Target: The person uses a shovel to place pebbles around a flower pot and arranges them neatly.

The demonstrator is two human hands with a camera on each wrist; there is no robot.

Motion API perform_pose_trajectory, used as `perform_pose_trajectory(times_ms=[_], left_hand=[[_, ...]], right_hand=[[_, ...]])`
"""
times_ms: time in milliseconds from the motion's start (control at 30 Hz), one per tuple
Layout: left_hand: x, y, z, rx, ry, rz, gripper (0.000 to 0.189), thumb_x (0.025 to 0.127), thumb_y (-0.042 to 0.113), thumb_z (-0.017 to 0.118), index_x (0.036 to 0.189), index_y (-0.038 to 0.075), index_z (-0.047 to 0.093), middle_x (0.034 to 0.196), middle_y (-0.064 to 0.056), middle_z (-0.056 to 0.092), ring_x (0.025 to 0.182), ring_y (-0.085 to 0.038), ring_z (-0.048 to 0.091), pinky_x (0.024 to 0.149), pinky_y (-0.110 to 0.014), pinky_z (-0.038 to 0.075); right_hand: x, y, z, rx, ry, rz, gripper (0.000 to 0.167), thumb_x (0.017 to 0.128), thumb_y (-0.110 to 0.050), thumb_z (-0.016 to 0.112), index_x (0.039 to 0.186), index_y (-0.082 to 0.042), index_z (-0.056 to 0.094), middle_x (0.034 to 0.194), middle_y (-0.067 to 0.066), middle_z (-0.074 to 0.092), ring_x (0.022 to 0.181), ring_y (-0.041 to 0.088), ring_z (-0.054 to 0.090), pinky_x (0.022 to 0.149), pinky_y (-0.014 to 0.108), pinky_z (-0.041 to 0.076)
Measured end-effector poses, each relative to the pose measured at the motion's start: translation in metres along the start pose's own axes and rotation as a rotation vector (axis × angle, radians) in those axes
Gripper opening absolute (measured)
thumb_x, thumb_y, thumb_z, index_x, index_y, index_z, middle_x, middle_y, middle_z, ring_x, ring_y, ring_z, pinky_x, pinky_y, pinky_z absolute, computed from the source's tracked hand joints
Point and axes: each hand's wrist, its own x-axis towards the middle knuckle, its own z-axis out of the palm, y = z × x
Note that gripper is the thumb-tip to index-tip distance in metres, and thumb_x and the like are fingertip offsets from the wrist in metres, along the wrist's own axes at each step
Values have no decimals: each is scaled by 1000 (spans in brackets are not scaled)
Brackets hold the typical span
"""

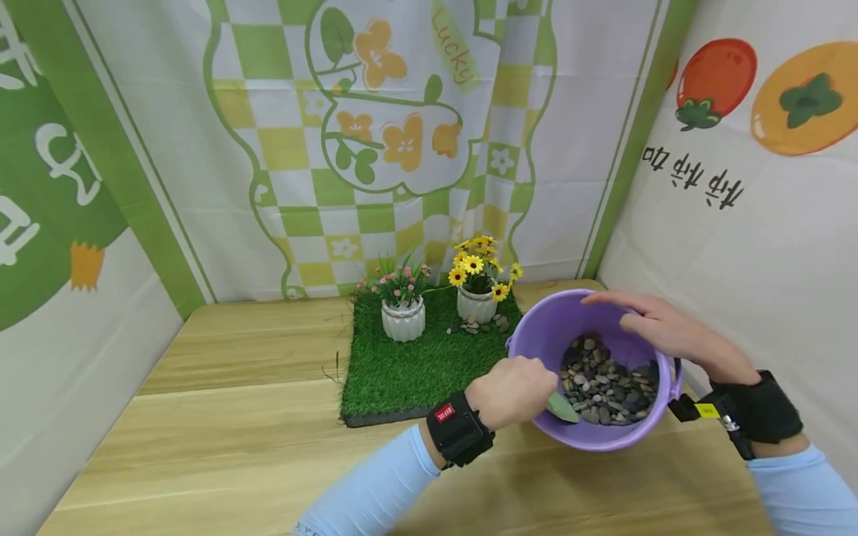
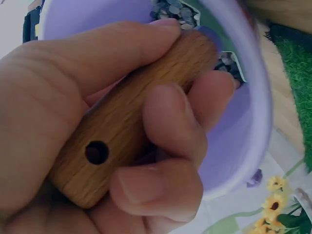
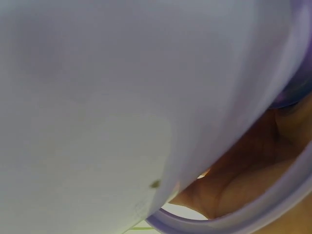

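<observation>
My left hand (image 1: 512, 391) grips the wooden handle (image 2: 131, 112) of a small garden trowel, fingers and thumb wrapped round it. A hole pierces the handle's near end. The trowel's green blade (image 1: 561, 408) reaches inside the left rim of a purple bucket (image 1: 620, 441). Grey and brown pebbles (image 1: 603, 383) lie in the bottom of this bucket. At its far right rim, my right hand (image 1: 670, 331) holds the bucket, with finger and thumb tips over the edge. The bucket's pale outer wall (image 3: 97, 112) fills most of the right wrist view, partly hiding the right hand (image 3: 248, 180).
A green turf mat (image 1: 402, 372) lies left of the bucket on the wooden table (image 1: 234, 439). On it stand a white pot of pink flowers (image 1: 404, 321) and a white pot of yellow flowers (image 1: 477, 305), with several loose stones (image 1: 472, 325) nearby. Printed cloth (image 1: 576, 149) hangs behind.
</observation>
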Motion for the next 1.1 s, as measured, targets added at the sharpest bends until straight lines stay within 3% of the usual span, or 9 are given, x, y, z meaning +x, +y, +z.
perform_pose_trajectory(times_ms=[300, 667, 833, 1100], left_hand=[[16, 6, 3, 62, -89, -31, 21, 99, 16, 56, 88, 25, 72, 79, 8, 68, 66, -7, 62, 52, -23, 48], [30, 8, 9, 109, -113, -53, 19, 96, 19, 60, 83, 28, 70, 75, 10, 65, 63, -6, 57, 51, -25, 47], [32, 11, 11, 148, -134, -72, 16, 96, 24, 60, 85, 30, 70, 78, 11, 67, 64, -5, 57, 53, -25, 49], [28, 12, 16, 152, -125, -36, 12, 92, 27, 67, 80, 30, 67, 72, 13, 64, 62, -5, 56, 52, -24, 47]], right_hand=[[1, 2, -1, 24, -4, -15, 48, 98, 1, 38, 139, -17, 55, 142, 10, 54, 121, -11, 43, 94, 10, 35], [-3, 0, -3, 51, -2, 11, 50, 97, 2, 37, 139, -19, 54, 143, 10, 52, 124, -7, 43, 93, 10, 36], [-4, -1, -4, 29, 12, -19, 50, 96, 4, 38, 138, -18, 55, 140, 10, 55, 122, -8, 45, 93, 12, 38], [-6, 1, -3, 7, 12, -18, 50, 96, 3, 38, 137, -19, 56, 138, 6, 56, 121, -8, 46, 92, 11, 37]])
